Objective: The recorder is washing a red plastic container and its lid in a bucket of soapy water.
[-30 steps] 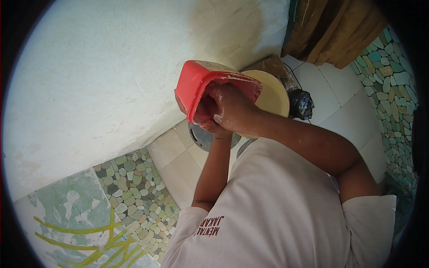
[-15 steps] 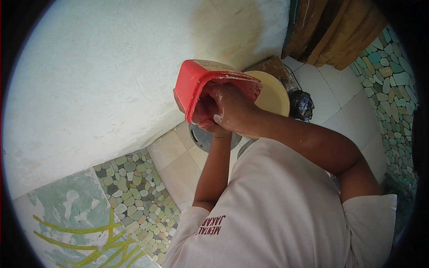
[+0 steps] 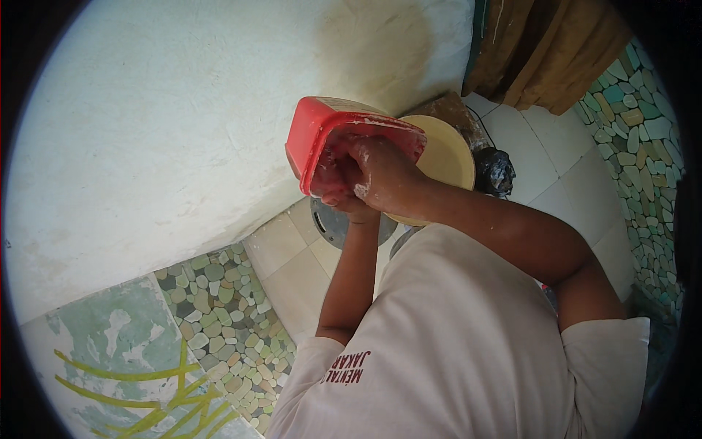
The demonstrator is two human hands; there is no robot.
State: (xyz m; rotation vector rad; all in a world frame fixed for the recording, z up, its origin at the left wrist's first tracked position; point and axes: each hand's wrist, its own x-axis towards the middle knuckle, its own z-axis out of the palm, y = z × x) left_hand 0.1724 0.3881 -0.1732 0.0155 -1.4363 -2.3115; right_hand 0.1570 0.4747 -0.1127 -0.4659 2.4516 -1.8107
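A red plastic tub (image 3: 307, 132) is tilted on its side in front of the wall, its opening facing me and white residue smeared round its rim. My left hand (image 3: 349, 206) grips it from beneath and behind, with most of the fingers hidden by the tub. Inside the opening is my right hand (image 3: 384, 172), its fingers curled and their tips out of sight. White smears mark the thumb side of that hand. Whether it holds anything in there cannot be made out.
Behind my right forearm stands a round yellowish basin (image 3: 450, 157). A grey round object (image 3: 333, 223) sits below the tub. A black plastic bag (image 3: 493, 173) lies beside the basin. The white wall (image 3: 183, 124) rises at the left, and a brown curtain (image 3: 548, 58) hangs far right.
The tub has tipped and shifted very slightly, its lower rim a little higher. My right hand stays inside it, and my left hand keeps its hold.
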